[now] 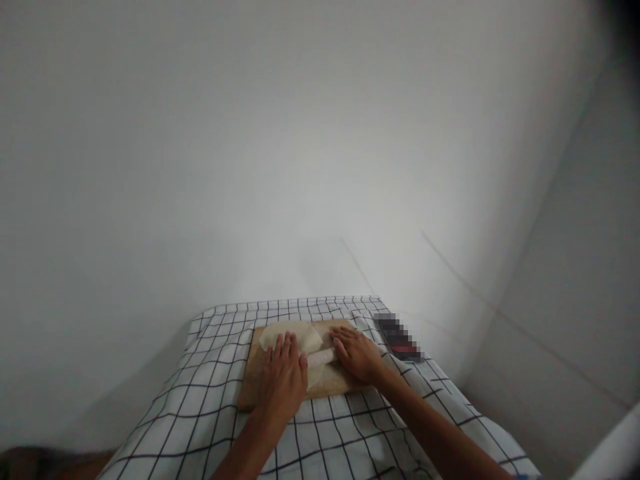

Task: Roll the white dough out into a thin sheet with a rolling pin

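A pale sheet of dough (291,332) lies flat on a wooden board (249,380), spreading out on both sides of a whitish rolling pin (321,358). My left hand (284,367) rests palm down over the pin's left end, its fingers stretched out across the dough. On the other end of the pin lies my right hand (354,350), also palm down, with its fingers extended toward the upper left. Both palms hide the ends of the pin. Between the hands only its middle shows, slightly slanted up to the right.
The board sits on a table covered by a white cloth with black grid lines (200,407). A dark, pixelated object (399,339) lies at the cloth's right edge. Behind the table rises a plain wall (300,167), and a corner stands to the right.
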The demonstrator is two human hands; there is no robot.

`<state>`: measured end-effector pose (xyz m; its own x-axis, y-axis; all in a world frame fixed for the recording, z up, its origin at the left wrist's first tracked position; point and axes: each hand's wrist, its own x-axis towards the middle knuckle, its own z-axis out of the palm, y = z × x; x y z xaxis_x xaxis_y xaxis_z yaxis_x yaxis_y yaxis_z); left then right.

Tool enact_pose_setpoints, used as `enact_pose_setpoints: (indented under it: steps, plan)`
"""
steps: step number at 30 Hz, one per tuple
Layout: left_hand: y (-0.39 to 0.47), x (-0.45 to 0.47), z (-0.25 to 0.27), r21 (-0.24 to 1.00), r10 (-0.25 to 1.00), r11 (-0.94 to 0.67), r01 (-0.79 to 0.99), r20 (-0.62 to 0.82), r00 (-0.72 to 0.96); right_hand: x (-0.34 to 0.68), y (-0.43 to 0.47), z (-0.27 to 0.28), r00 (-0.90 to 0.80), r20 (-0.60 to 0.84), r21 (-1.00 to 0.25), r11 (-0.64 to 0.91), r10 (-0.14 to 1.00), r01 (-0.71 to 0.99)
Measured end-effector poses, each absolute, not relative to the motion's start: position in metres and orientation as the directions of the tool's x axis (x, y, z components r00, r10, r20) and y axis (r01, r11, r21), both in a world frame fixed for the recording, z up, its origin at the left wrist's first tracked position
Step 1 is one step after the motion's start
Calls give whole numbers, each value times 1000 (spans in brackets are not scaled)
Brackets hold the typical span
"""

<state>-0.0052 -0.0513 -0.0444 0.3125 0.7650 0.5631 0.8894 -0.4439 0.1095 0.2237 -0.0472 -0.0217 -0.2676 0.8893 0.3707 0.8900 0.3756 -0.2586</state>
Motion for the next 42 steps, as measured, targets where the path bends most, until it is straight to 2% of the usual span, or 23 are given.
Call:
enact_pose_setpoints:
  steps: [10,14,20,24,29,33,37,42]
  plan:
    - [-66,-17,-50,-84,683,-492,866,580,444,227,-80,-36,-244,413,-323,391,878,862]
    - [-47,-20,-53,-162,672,-452,877,584,455,224,-61,-26,-264,394,-287,391,880,875]
    - [-34,-20,-53,-212,685,-401,891,577,445,214,-24,-4,-248,389,-234,356,887,905]
    - [-32,-23,-54,-206,675,-408,889,587,446,214,-12,5,-298,362,-225,393,883,891]
    - [-27,-25,-41,-247,713,-416,875,508,483,216,10,8,-328,334,-233,415,884,879]
    - [-30,-12,-30,-265,724,-355,896,528,443,218,26,-5,-321,301,-254,400,898,880]
    - [-37,3,-31,-207,750,-299,932,553,364,223,23,-21,-276,283,-265,351,918,898]
    - [-48,5,-42,-131,728,-334,934,593,343,228,-6,-25,-302,328,-229,385,895,894]
